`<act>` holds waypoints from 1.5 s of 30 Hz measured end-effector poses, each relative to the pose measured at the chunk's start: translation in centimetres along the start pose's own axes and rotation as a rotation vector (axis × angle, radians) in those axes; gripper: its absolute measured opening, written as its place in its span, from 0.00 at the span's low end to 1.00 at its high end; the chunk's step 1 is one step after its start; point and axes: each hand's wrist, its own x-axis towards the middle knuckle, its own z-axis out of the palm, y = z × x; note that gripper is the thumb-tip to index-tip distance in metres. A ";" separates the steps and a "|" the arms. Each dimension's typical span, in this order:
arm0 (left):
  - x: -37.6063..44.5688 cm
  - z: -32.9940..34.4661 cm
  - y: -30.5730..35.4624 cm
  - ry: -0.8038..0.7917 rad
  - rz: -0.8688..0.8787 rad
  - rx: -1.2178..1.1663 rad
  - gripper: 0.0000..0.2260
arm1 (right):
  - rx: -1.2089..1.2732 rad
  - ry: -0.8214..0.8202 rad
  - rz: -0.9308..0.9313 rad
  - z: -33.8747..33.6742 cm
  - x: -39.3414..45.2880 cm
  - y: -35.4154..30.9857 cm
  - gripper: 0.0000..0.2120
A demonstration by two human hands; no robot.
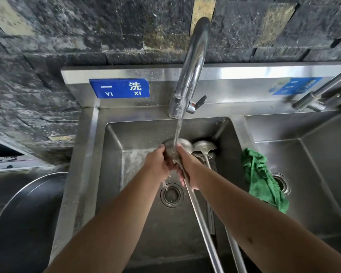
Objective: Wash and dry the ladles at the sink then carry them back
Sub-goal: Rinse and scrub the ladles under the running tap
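A steel ladle (182,146) is held over the left sink basin (114,138), its bowl under the water running from the tap (193,64). My left hand (158,161) cups the ladle's bowl from the left. My right hand (187,168) grips the neck of the same ladle, whose long handle (201,221) runs down toward me. A second ladle (205,147) lies in the basin just to the right, its bowl up near the back wall. More handles lie beneath it, partly hidden by my right forearm.
A green cloth (262,178) hangs over the divider between the left basin and the right basin (313,174). A drain (171,195) sits below my hands. A large steel pot (26,219) stands left of the sink. A second tap (321,91) is at right.
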 end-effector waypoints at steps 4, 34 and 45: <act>0.6 0.0 1.2 0.100 -0.053 0.137 0.23 | -0.207 0.034 -0.214 1.8 0.8 0.5 0.29; -5.2 -1.3 -5.0 -0.007 0.036 0.782 0.15 | 0.068 -0.052 -0.365 0.1 2.7 1.4 0.04; -2.2 -1.5 -5.8 -0.368 0.110 1.090 0.10 | 0.025 0.291 -0.291 -4.4 5.4 2.0 0.09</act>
